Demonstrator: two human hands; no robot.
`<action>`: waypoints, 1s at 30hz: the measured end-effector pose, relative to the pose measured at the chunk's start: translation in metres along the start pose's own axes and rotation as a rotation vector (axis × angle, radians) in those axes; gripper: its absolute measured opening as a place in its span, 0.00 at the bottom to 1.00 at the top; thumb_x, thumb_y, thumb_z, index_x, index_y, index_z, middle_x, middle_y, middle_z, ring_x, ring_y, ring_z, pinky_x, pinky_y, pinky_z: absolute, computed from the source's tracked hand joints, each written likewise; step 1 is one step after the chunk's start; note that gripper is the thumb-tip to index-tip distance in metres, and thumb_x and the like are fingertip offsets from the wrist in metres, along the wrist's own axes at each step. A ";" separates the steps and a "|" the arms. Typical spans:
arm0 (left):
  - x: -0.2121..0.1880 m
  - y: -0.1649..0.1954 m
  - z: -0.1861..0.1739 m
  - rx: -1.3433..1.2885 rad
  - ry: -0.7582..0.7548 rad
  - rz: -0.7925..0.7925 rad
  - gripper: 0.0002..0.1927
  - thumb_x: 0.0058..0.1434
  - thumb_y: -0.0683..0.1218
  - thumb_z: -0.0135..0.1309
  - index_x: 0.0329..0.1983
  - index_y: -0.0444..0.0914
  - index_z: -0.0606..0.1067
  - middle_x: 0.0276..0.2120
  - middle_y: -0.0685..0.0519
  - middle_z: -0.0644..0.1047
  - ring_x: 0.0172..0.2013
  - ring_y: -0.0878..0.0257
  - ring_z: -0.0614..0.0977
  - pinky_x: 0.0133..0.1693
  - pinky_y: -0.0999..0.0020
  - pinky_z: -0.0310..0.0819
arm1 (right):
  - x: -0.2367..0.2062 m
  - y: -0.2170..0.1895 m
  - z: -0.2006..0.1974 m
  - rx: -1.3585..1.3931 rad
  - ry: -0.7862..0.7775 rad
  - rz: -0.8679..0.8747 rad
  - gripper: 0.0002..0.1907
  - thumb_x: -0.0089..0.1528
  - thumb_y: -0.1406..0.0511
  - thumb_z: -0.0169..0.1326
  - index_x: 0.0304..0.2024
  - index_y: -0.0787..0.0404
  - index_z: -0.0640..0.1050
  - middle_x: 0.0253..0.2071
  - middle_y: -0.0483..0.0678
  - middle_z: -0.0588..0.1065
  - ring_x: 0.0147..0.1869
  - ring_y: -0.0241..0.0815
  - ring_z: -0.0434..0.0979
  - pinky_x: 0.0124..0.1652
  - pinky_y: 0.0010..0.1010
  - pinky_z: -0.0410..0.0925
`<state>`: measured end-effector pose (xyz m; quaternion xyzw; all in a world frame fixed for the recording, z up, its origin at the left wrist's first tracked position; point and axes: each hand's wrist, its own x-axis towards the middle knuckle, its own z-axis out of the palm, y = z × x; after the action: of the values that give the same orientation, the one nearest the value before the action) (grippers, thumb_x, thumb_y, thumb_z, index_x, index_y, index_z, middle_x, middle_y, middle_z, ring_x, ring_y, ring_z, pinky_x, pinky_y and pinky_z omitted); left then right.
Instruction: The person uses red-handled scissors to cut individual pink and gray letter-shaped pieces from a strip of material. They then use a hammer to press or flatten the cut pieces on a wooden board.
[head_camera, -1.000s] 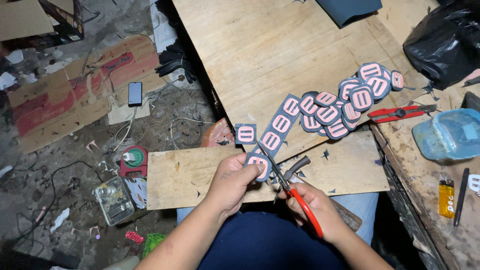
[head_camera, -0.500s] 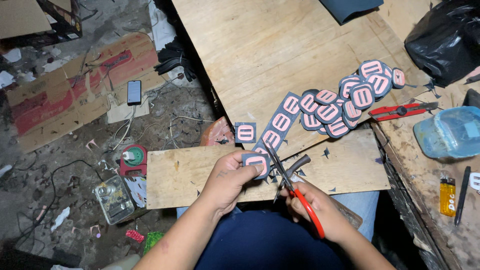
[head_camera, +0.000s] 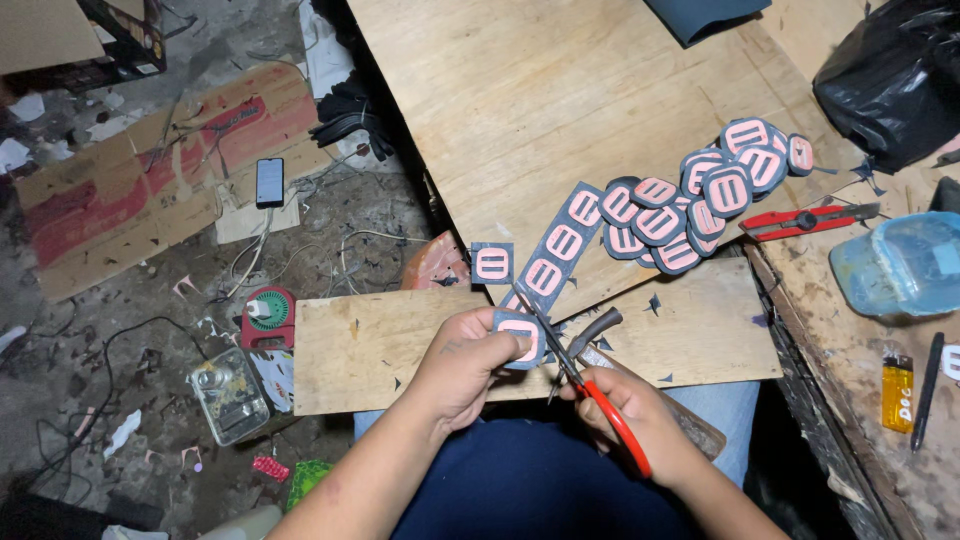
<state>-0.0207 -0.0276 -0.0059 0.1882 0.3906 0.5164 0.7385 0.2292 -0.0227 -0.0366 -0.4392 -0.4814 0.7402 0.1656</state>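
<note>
- Head view: a dark patch with a pink emblem (head_camera: 522, 336) is pinched in the left hand (head_camera: 468, 365), at the near edge of a small board (head_camera: 400, 350), while red-handled scissors (head_camera: 590, 385) are gripped in the right hand (head_camera: 640, 425), blades at the patch's rim.
- A slip is judged possible: the left fingertips (head_camera: 515, 345) lie just beside the blades, and the emblem could be nicked.
- Cut patches (head_camera: 690, 205) are heaped on a plywood sheet (head_camera: 520, 110); a red knife (head_camera: 810, 218) lies close by.
- A littered floor (head_camera: 150, 300) with cardboard, cables and a phone (head_camera: 269, 181) is seen left.
</note>
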 end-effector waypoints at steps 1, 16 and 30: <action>0.001 0.000 -0.001 0.016 0.004 0.003 0.08 0.59 0.35 0.53 0.40 0.30 0.79 0.35 0.50 0.82 0.33 0.66 0.81 0.38 0.71 0.75 | 0.000 0.002 -0.002 0.002 0.003 0.007 0.17 0.63 0.59 0.56 0.48 0.65 0.79 0.24 0.41 0.69 0.23 0.31 0.66 0.25 0.23 0.63; 0.002 -0.002 -0.005 0.101 0.052 0.085 0.14 0.58 0.34 0.55 0.48 0.29 0.75 0.37 0.50 0.81 0.35 0.68 0.82 0.41 0.74 0.77 | 0.001 0.002 -0.004 -0.045 0.041 -0.007 0.16 0.63 0.60 0.55 0.47 0.65 0.77 0.28 0.44 0.72 0.26 0.32 0.70 0.28 0.25 0.68; 0.002 -0.003 0.002 0.067 0.047 0.006 0.15 0.57 0.34 0.55 0.48 0.28 0.75 0.37 0.49 0.82 0.34 0.67 0.83 0.41 0.73 0.78 | -0.003 -0.008 -0.001 -0.077 -0.007 -0.026 0.20 0.63 0.55 0.52 0.47 0.65 0.78 0.25 0.43 0.71 0.24 0.33 0.69 0.27 0.24 0.66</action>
<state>-0.0168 -0.0267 -0.0077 0.2018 0.4242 0.5093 0.7211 0.2297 -0.0204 -0.0285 -0.4362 -0.5157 0.7205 0.1567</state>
